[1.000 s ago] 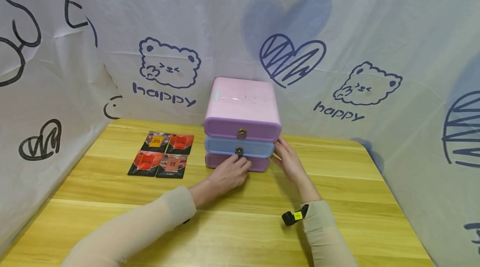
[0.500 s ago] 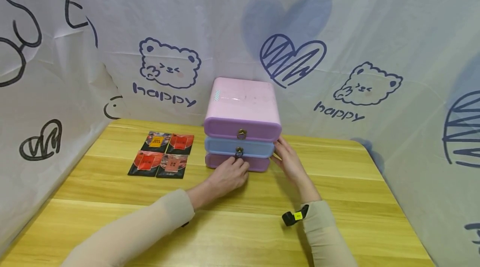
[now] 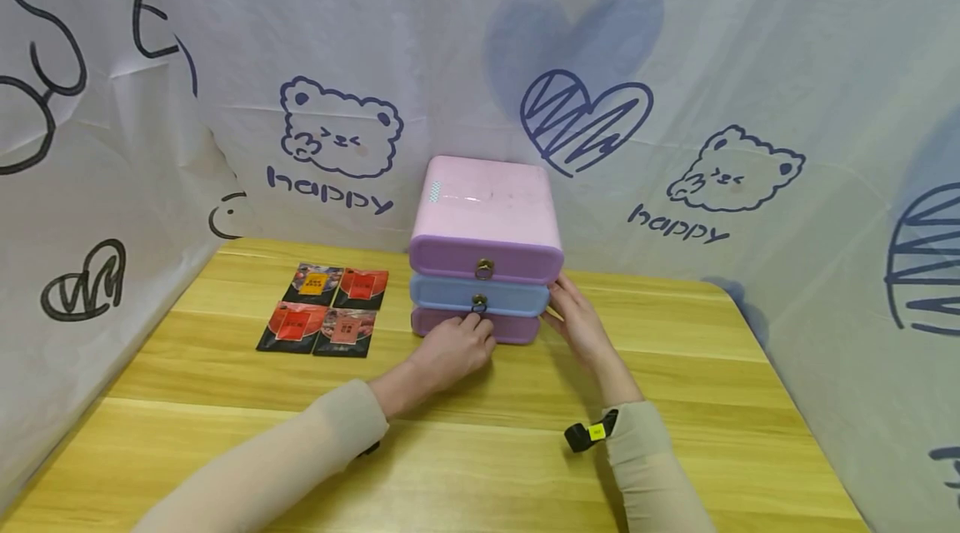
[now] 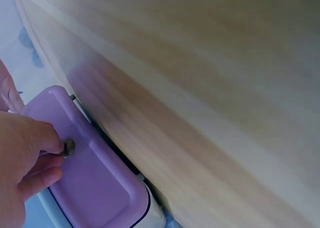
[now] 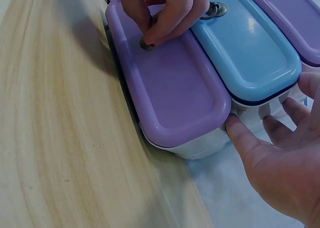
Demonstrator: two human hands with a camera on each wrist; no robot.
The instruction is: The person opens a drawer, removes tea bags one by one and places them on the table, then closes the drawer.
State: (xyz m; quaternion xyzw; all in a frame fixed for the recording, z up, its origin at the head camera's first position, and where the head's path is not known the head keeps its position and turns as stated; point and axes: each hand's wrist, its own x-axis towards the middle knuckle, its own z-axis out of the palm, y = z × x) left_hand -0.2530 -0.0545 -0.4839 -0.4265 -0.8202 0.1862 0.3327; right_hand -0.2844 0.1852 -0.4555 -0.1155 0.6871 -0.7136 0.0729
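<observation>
A small three-drawer cabinet [image 3: 487, 200] with a pink top stands at the back of the table. From top to bottom, its drawer fronts are purple, blue and purple, each with a metal ring pull. My left hand [image 3: 453, 354] is at the bottom purple drawer [image 5: 175, 96], where its thumb and fingers pinch the ring pull by its round brass base [image 4: 70, 148]. On the cabinet's right side lies my right hand [image 5: 285, 163], its extended fingers touching the pale side wall near the lower two drawers. All the drawers are pushed in.
Several flat black-and-red packets [image 3: 345, 329] lie in a block on the wooden table [image 3: 480, 466] left of the cabinet. A white printed cloth [image 3: 465, 58] hangs close behind the cabinet and along both sides.
My left hand has shifted slightly down and left, uncovering more of the blue drawer's ring pull. My right hand and the cabinet have stayed in place.
</observation>
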